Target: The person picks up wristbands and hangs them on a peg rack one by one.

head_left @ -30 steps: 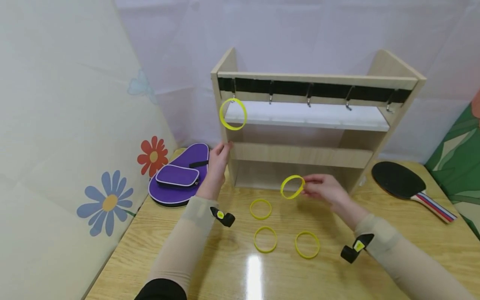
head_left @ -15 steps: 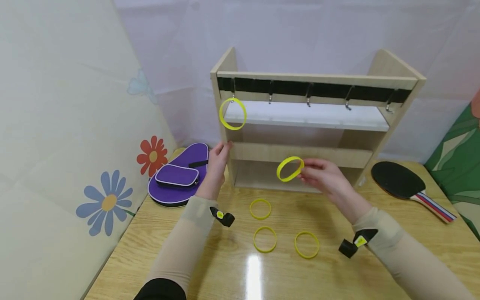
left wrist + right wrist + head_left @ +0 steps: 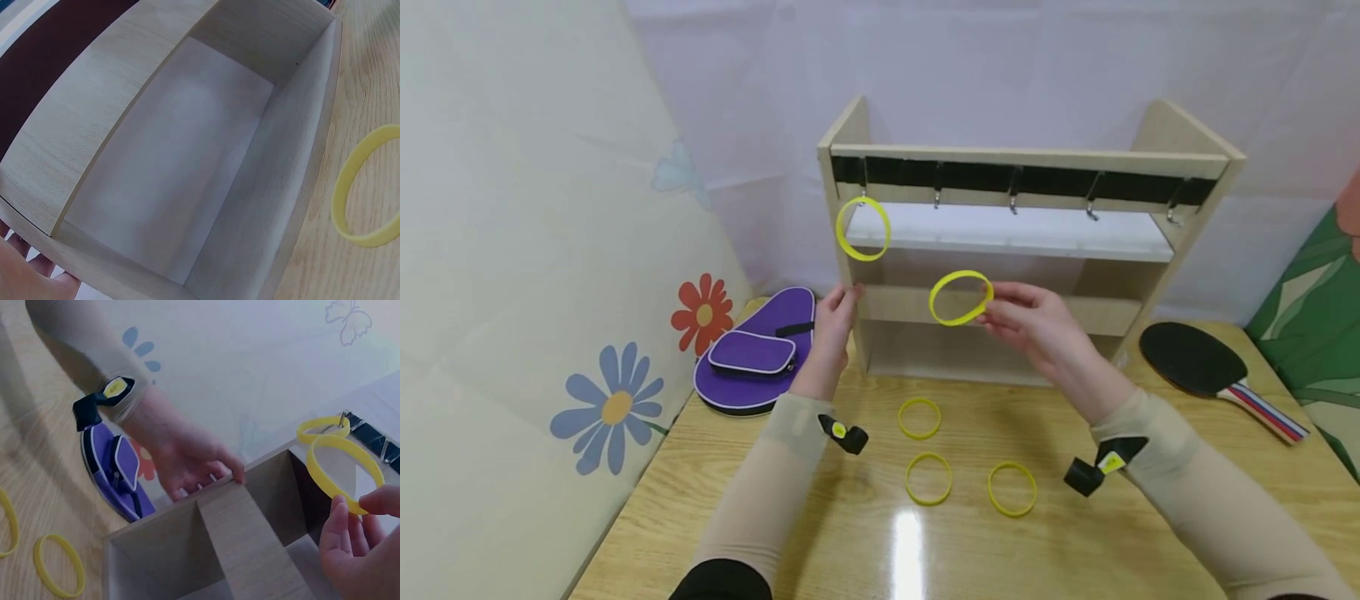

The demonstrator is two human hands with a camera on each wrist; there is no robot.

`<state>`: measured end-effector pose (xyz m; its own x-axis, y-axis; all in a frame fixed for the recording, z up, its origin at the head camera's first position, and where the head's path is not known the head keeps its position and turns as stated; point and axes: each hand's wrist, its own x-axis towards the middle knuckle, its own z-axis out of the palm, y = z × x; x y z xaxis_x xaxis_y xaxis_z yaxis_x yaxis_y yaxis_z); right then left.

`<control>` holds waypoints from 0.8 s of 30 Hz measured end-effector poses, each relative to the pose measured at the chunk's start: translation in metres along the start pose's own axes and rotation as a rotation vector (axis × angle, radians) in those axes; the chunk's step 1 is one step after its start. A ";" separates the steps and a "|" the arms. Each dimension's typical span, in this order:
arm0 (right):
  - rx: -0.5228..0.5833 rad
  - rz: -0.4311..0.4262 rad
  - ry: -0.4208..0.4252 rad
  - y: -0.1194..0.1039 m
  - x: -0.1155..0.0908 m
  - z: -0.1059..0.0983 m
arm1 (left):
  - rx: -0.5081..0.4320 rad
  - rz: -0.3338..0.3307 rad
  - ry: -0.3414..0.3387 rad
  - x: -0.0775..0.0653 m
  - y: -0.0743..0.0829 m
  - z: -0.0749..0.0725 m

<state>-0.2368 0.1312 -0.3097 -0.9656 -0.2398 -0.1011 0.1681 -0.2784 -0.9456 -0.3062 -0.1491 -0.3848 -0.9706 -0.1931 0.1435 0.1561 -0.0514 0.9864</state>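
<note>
My right hand point(image 3: 1037, 325) pinches a yellow wristband point(image 3: 955, 322) between thumb and fingers, in front of the shelf's middle. The right wrist view shows this wristband point(image 3: 330, 487) from behind the thumb and fingertips. Another yellow wristband point(image 3: 867, 257) hangs from the leftmost metal hook of the wooden shelf point(image 3: 1000, 305). My left hand point(image 3: 830, 333) grips the shelf's left side panel, thumb over its front edge and fingers along the outside. Below, on the table, lie three more wristbands: one nearer the shelf point(image 3: 925, 436), one in front of it point(image 3: 929, 503) and one farther right point(image 3: 1015, 514).
A black strip point(image 3: 977, 177) with several hooks runs along the shelf's top rail. To the left lies a purple paddle case point(image 3: 752, 354) against the flowered wall. A black table tennis paddle point(image 3: 1193, 360) rests on the wooden table point(image 3: 880, 550) to the right.
My right hand has lifted its wristband up and to the left, from near the table to the height of the shelf's middle. The left hand keeps its grip on the side panel.
</note>
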 end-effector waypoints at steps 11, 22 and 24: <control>0.047 -0.034 0.010 -0.015 0.004 0.025 | 0.006 -0.019 0.013 0.001 0.001 -0.001; 0.272 -0.069 0.065 -0.024 0.015 0.043 | -0.011 -0.034 0.007 0.002 0.000 0.001; 0.297 -0.079 0.070 -0.026 0.016 0.045 | -0.011 -0.035 0.010 0.002 -0.001 0.001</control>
<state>-0.2480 0.0929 -0.2728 -0.9875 -0.1452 -0.0614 0.1328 -0.5557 -0.8207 -0.3085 -0.1483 -0.3851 -0.9737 -0.2006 0.1085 0.1245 -0.0691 0.9898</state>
